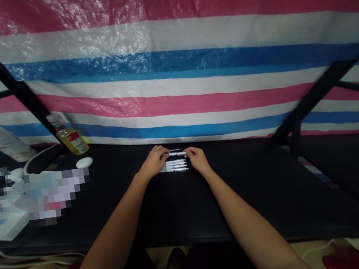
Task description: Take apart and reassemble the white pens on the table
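A white pen (pixel 177 153) lies crosswise between my two hands, one end at each. My left hand (pixel 155 160), with a ring on one finger, pinches its left end. My right hand (pixel 196 156) has thumb and fingertips closed on its right end. Just nearer to me, several white pens (pixel 175 166) lie side by side on the black surface (pixel 182 209), their left ends partly behind my left hand. Another thin pen (pixel 175 150) shows just beyond the held one.
At the left stand a bottle of yellow liquid (pixel 73 141) and a blurred white bottle (pixel 6 142). A white oval object (pixel 84 163), a white box (pixel 6 225) and cables lie nearer. Dark slanted bars (pixel 307 100) frame both sides. Striped plastic sheeting (pixel 195 106) hangs behind.
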`<act>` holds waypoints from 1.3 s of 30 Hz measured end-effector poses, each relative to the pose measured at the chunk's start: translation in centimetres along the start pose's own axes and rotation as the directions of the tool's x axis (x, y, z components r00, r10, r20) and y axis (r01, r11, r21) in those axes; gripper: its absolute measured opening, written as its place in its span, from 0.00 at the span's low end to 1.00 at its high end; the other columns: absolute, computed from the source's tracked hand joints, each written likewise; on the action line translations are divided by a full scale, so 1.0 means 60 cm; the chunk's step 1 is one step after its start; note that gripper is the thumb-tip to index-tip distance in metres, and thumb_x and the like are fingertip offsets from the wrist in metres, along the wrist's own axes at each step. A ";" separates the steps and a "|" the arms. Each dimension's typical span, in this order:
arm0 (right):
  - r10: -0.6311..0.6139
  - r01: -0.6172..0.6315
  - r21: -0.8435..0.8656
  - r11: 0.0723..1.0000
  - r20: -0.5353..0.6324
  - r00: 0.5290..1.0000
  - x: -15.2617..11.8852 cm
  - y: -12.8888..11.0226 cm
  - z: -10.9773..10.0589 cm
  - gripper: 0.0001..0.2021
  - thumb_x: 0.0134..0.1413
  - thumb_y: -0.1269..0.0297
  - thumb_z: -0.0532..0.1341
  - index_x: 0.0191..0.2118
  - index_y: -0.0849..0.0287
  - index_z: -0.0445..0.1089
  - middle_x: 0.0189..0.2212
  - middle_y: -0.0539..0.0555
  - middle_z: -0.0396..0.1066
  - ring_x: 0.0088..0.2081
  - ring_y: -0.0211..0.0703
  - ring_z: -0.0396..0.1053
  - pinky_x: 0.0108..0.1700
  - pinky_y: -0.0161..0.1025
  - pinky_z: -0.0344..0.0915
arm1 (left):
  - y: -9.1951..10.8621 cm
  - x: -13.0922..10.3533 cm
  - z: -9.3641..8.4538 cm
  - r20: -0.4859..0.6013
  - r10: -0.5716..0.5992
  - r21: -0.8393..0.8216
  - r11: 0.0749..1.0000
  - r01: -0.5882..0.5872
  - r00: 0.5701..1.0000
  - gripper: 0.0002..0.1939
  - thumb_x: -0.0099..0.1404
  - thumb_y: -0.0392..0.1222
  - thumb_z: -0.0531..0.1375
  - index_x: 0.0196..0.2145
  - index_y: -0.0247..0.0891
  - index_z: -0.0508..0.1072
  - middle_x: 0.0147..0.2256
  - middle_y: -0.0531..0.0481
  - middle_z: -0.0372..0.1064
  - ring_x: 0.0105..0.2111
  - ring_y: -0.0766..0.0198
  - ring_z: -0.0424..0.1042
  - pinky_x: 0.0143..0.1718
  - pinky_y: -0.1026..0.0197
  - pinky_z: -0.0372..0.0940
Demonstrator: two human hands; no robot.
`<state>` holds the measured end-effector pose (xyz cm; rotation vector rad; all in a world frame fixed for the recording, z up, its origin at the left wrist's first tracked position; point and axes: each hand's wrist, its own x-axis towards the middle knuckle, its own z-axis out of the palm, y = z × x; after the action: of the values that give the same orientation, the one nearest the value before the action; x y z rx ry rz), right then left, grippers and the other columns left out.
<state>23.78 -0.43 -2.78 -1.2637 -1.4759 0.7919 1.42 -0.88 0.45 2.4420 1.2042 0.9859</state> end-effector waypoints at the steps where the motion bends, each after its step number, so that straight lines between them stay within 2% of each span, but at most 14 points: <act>1: 0.002 -0.002 0.006 1.000 0.008 1.000 0.001 0.001 0.001 0.13 0.52 0.58 0.57 0.30 0.59 0.75 0.24 0.51 0.73 0.30 0.44 0.69 0.38 0.39 0.63 | -0.001 0.000 0.000 -0.001 0.001 0.002 1.000 -0.001 1.000 0.09 0.68 0.34 0.56 0.41 0.38 0.76 0.40 0.46 0.73 0.45 0.56 0.69 0.52 0.51 0.64; 9: -0.001 0.000 0.031 1.000 0.033 0.999 0.004 0.004 0.003 0.14 0.52 0.56 0.57 0.33 0.59 0.76 0.21 0.50 0.70 0.27 0.42 0.66 0.34 0.38 0.62 | -0.001 -0.001 0.002 0.016 0.034 0.006 0.999 -0.035 0.999 0.10 0.68 0.35 0.57 0.43 0.39 0.76 0.41 0.45 0.73 0.46 0.56 0.68 0.53 0.50 0.64; 15: -0.014 0.012 0.037 0.999 0.053 0.998 0.002 -0.004 0.004 0.15 0.55 0.55 0.56 0.30 0.59 0.74 0.20 0.49 0.68 0.25 0.41 0.63 0.33 0.37 0.60 | 0.001 0.002 0.005 -0.045 0.073 0.057 0.996 -0.070 0.996 0.07 0.68 0.37 0.58 0.40 0.37 0.76 0.38 0.44 0.71 0.44 0.55 0.68 0.50 0.51 0.64; 18: -0.036 0.031 0.055 0.998 0.082 0.996 0.001 -0.005 0.007 0.14 0.52 0.53 0.59 0.31 0.58 0.75 0.22 0.50 0.70 0.27 0.42 0.65 0.34 0.38 0.61 | 0.000 0.003 0.010 -0.085 0.079 0.071 0.995 -0.073 0.993 0.06 0.68 0.36 0.58 0.40 0.37 0.76 0.38 0.44 0.71 0.44 0.54 0.68 0.50 0.50 0.64; 21: -0.065 0.058 0.075 0.996 0.096 0.993 0.001 -0.002 0.008 0.13 0.49 0.53 0.62 0.32 0.58 0.75 0.27 0.52 0.73 0.30 0.43 0.67 0.37 0.39 0.61 | 0.003 0.004 0.013 -0.080 0.097 0.053 0.994 -0.092 0.992 0.08 0.69 0.35 0.56 0.41 0.36 0.76 0.38 0.43 0.71 0.44 0.54 0.67 0.51 0.49 0.64; 23: -0.056 0.050 0.073 0.996 0.081 0.995 0.002 0.000 0.007 0.13 0.50 0.53 0.61 0.30 0.58 0.75 0.26 0.52 0.72 0.30 0.43 0.66 0.37 0.39 0.61 | 0.004 0.005 0.013 -0.080 0.093 0.038 0.995 -0.090 0.992 0.11 0.69 0.34 0.54 0.43 0.35 0.76 0.40 0.42 0.71 0.45 0.54 0.67 0.52 0.49 0.63; 26: -0.036 0.032 0.061 0.998 0.070 0.997 0.003 0.002 0.003 0.14 0.51 0.52 0.60 0.29 0.58 0.74 0.23 0.51 0.70 0.28 0.42 0.65 0.35 0.39 0.60 | 0.004 0.005 0.008 -0.111 0.011 0.056 0.998 -0.005 0.994 0.13 0.70 0.36 0.52 0.44 0.33 0.76 0.41 0.39 0.72 0.46 0.52 0.67 0.53 0.49 0.62; 29: -0.039 0.035 0.047 0.998 0.073 0.997 0.003 0.002 0.001 0.15 0.52 0.52 0.60 0.29 0.59 0.74 0.23 0.51 0.70 0.28 0.42 0.64 0.34 0.38 0.60 | 0.001 0.003 0.001 -0.069 -0.126 0.048 0.990 0.130 0.990 0.12 0.70 0.42 0.54 0.37 0.36 0.77 0.37 0.41 0.73 0.41 0.53 0.70 0.48 0.51 0.63; 32: -0.043 0.041 0.034 0.999 0.070 0.997 0.003 0.004 0.002 0.15 0.52 0.52 0.60 0.28 0.59 0.74 0.22 0.50 0.69 0.28 0.42 0.64 0.34 0.38 0.59 | -0.002 0.001 -0.002 -0.005 -0.180 -0.099 0.979 0.179 0.984 0.07 0.67 0.42 0.58 0.35 0.38 0.75 0.34 0.47 0.73 0.34 0.59 0.69 0.40 0.57 0.62; 34: -0.047 0.045 0.024 0.999 0.071 0.996 0.004 0.006 0.003 0.16 0.53 0.52 0.59 0.26 0.58 0.72 0.21 0.50 0.68 0.27 0.41 0.63 0.33 0.38 0.58 | -0.005 0.000 0.001 -0.020 -0.180 -0.216 0.961 0.172 0.983 0.04 0.63 0.40 0.61 0.36 0.38 0.73 0.34 0.50 0.72 0.33 0.62 0.68 0.38 0.60 0.61; 37: -0.052 0.051 0.016 0.999 0.076 0.996 0.004 0.007 0.003 0.17 0.55 0.52 0.58 0.23 0.58 0.71 0.20 0.50 0.67 0.26 0.40 0.61 0.32 0.38 0.57 | -0.010 -0.001 0.004 -0.052 -0.260 -0.345 0.911 0.227 0.964 0.12 0.58 0.44 0.66 0.39 0.38 0.72 0.33 0.51 0.72 0.32 0.63 0.68 0.36 0.61 0.60; 39: -0.059 0.058 0.012 0.998 0.073 0.996 0.005 0.007 0.003 0.17 0.55 0.52 0.58 0.23 0.58 0.70 0.20 0.50 0.67 0.26 0.41 0.61 0.32 0.37 0.56 | -0.017 -0.001 0.003 -0.013 -0.343 -0.391 0.866 0.311 0.939 0.14 0.60 0.50 0.64 0.37 0.37 0.73 0.29 0.51 0.71 0.29 0.63 0.67 0.34 0.61 0.60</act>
<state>23.78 -0.04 -3.16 -1.1892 -1.5590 0.8133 0.91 -0.31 -0.21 1.8384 1.2575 1.1036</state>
